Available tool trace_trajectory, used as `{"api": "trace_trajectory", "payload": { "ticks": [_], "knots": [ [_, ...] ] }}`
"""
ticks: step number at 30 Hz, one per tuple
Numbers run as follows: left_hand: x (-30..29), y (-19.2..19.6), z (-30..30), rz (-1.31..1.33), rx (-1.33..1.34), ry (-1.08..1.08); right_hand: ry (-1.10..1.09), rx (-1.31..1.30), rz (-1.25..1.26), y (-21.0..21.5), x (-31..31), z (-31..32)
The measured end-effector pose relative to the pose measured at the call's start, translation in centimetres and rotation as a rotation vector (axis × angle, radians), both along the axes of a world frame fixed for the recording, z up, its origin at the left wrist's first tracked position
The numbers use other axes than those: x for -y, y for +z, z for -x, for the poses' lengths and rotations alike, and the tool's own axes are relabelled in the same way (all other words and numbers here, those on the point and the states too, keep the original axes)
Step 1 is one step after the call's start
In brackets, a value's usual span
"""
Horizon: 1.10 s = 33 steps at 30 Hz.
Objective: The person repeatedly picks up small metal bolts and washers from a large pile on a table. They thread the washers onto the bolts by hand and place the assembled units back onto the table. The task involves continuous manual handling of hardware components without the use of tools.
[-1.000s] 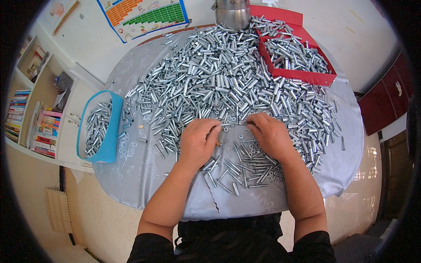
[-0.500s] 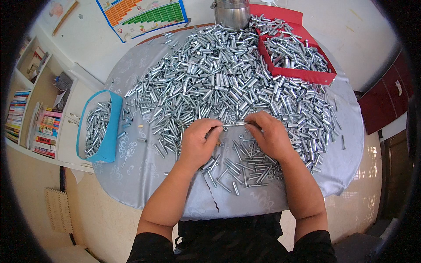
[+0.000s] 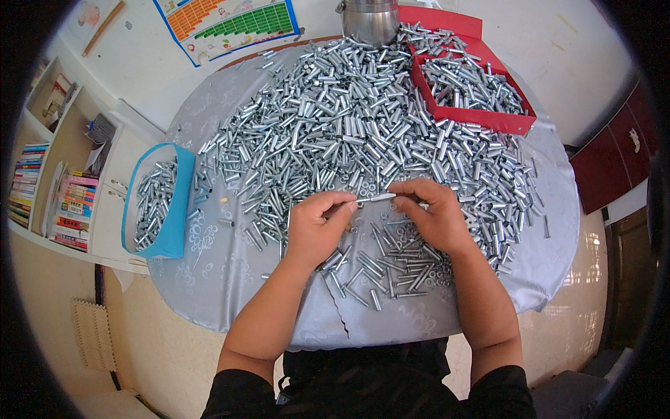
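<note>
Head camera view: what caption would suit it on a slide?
Left hand and right hand hold one slim metal bolt between them above a table heaped with metal sleeves.

Your round table (image 3: pixel 209 279) wears grey patterned cloth. Cream floor below. Off its left edge, a white bookshelf (image 3: pixel 49 188); beyond its far edge, a wall chart (image 3: pixel 230 21); right, a dark red cabinet (image 3: pixel 614 167).

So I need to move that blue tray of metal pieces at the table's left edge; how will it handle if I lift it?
The blue tray is probably heavy for its size: it is heaped with metal pieces. Its thin walls may flex, so support it from beneath. The round pieces would likely roll and spill if it tilts.
</note>
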<state>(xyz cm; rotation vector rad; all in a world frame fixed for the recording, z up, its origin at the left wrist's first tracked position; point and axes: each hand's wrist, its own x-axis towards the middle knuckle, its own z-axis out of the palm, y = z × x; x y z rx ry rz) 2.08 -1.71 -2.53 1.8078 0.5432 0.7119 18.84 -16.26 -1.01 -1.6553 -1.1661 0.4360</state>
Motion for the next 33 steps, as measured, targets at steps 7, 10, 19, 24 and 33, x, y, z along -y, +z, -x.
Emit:
{"api": "trace_trajectory", "payload": {
  "ticks": [7,10,19,24,33],
  "knots": [
    [0.3,-0.2,0.0,0.190,-0.028,-0.114,0.022,-0.120,-0.001,-0.3,-0.1,0.7],
    [0.4,-0.4,-0.1,0.197,-0.012,-0.154,0.002,-0.244,0.001,-0.7,-0.3,0.8],
    [-0.6,0.2,-0.1,0.467,0.054,-0.154,0.018,-0.230,0.020,-1.1,-1.0,1.5],
    [-1.6,0.2,0.1,0.418,0.201,0.011,0.070,0.376,-0.073,-1.2,-1.7,1.2],
    [-1.4,0.1,-0.1,0.462,0.234,0.042,0.148,0.659,0.069,-2.2,-3.1,2.8]
  ]
}}
